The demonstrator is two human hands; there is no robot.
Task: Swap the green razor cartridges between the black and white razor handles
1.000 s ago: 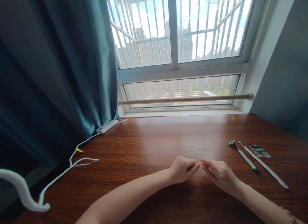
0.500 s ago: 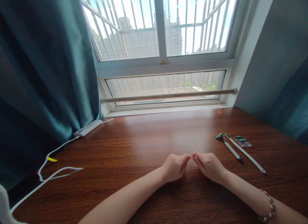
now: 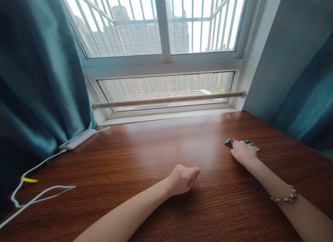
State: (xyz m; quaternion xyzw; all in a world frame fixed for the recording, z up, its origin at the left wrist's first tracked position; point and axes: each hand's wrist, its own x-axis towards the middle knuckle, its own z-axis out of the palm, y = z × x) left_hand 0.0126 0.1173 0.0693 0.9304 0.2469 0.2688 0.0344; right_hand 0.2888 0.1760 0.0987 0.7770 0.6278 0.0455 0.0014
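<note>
My left hand rests on the wooden table near the middle, fingers curled in and thumb pressed against them; nothing shows in it. Farther off to the right, my right hand lies over a razor and a slim white stick-like tool with a dark tip. Only the razor's green head and the tool's tip stick out; their handles are hidden beneath the hand and wrist. The fingers point down and out of sight, so I cannot tell whether they grip either one. Just beyond sits a small clear case of razor blades.
A white power bank or adapter lies at the table's left edge by the curtain, with a white cable trailing from it. A rail crosses the window behind the table.
My right hand has left the spot beside my left hand and moved right and forward, onto the razor and the white tool. The left stays closed near its place. The view has shifted slightly.
</note>
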